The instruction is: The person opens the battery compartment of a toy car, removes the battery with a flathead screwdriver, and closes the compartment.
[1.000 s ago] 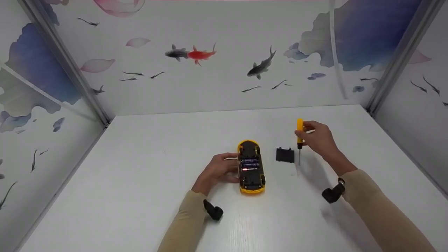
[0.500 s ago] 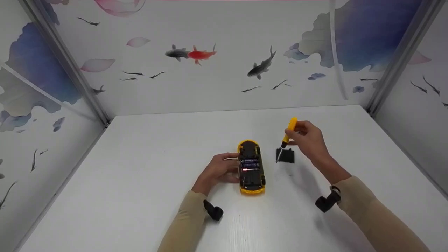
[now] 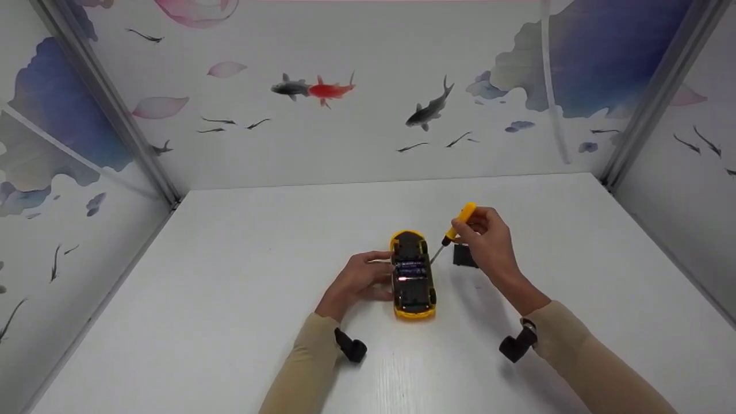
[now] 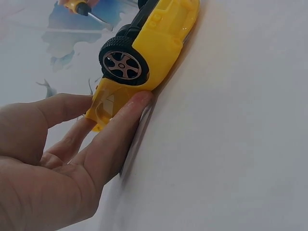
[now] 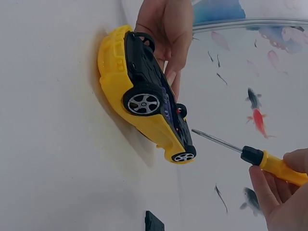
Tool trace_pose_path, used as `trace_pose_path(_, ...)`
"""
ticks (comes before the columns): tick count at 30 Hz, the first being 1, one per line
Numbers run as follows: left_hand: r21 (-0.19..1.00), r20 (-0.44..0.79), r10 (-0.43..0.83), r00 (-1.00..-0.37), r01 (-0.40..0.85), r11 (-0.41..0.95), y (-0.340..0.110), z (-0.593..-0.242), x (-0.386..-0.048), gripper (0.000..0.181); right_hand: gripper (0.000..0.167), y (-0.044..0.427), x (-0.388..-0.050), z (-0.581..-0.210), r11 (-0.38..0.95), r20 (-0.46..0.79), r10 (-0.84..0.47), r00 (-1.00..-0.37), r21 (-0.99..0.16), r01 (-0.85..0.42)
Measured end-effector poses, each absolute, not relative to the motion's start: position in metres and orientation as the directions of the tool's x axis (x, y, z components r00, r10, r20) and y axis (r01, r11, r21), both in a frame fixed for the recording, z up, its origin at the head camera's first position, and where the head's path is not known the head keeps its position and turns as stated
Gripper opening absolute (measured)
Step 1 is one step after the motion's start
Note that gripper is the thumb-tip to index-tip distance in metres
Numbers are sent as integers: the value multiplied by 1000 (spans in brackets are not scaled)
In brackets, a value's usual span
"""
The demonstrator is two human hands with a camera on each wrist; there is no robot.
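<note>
A yellow toy car point(image 3: 413, 299) lies upside down on the white table, its black underside up. Batteries point(image 3: 410, 268) show in its uncovered compartment, near a small red glow. My left hand point(image 3: 361, 277) holds the car's left side; in the left wrist view, fingers and thumb touch the yellow body by a wheel point(image 4: 122, 65). My right hand point(image 3: 489, 241) pinches the yellow handle of a screwdriver point(image 3: 462, 219). Its metal tip points down-left toward the car's right edge; in the right wrist view the tip stands apart from the underside. A black battery cover point(image 3: 463, 256) lies right of the car, partly behind the right hand.
The white table point(image 3: 230, 299) is bounded by a back wall point(image 3: 368, 149) and side walls printed with fish and petals. Grey metal posts point(image 3: 123, 109) stand at the corners. A black wrist camera point(image 3: 517, 345) sits at each sleeve.
My right hand has moved left and slightly toward me with the screwdriver, past the battery cover, tilting it so the tip comes near the car. The left hand and car stay put.
</note>
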State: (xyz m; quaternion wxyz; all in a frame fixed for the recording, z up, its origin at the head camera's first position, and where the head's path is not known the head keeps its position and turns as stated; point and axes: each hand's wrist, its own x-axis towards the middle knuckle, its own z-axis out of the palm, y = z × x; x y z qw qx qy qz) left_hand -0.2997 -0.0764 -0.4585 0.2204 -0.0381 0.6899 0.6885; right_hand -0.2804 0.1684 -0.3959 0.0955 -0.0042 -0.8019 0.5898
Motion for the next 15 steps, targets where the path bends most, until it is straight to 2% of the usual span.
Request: trace_pose_path(15,934,-342,274,-899,-357,-7,-76,-458,-298,48,42,154,-280,-414,314,215,123,-969,-935,-168)
